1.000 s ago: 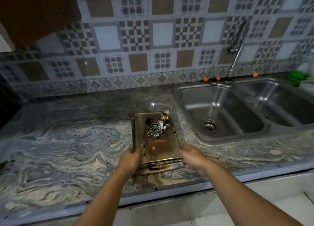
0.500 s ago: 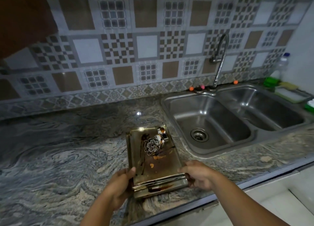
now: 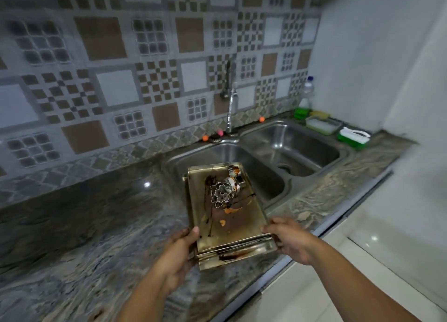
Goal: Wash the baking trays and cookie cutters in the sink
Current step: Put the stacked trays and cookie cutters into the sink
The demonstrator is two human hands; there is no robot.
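Note:
A stack of dirty metal baking trays (image 3: 238,225) is held up above the counter, its far end over the left basin of the steel double sink (image 3: 263,149). Brown and orange smears cover the top tray. Metal cookie cutters (image 3: 223,193), one flower-shaped, lie at its far end. My left hand (image 3: 180,254) grips the stack's near left corner, thumb on top. My right hand (image 3: 289,239) grips the near right corner.
A tall tap (image 3: 229,99) rises behind the sink, with small orange and pink knobs at its base. Green sponge holders, a tray and a bottle (image 3: 308,91) stand at the back right by the white wall. Marbled stone counter (image 3: 96,225) stretches to the left.
Both hands have lifted the tray stack off the counter and carried it right, toward the left basin. The view has swung right with it.

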